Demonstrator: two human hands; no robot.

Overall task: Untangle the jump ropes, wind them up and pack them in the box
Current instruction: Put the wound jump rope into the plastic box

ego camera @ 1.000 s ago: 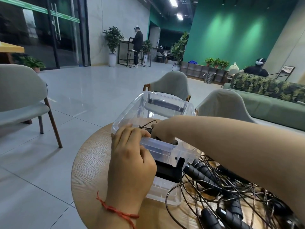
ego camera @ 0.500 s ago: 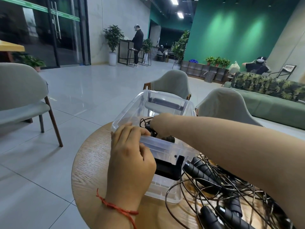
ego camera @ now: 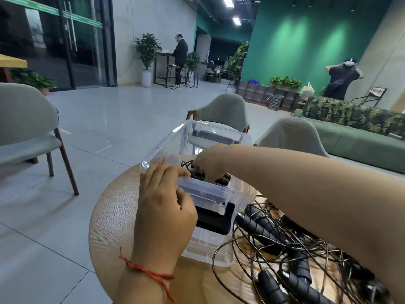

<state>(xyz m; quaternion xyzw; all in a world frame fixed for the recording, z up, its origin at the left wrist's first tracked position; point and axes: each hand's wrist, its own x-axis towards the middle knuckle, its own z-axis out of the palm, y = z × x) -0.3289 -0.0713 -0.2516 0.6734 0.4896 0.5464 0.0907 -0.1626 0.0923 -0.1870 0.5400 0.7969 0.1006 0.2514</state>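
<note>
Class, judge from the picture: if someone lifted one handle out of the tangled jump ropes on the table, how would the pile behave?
The thin cords loop loosely, so they would probably hang floppy. They cross many times, so neighbouring ropes would likely drag along. The ribbed handles look stiff and round; one might roll on the table.
</note>
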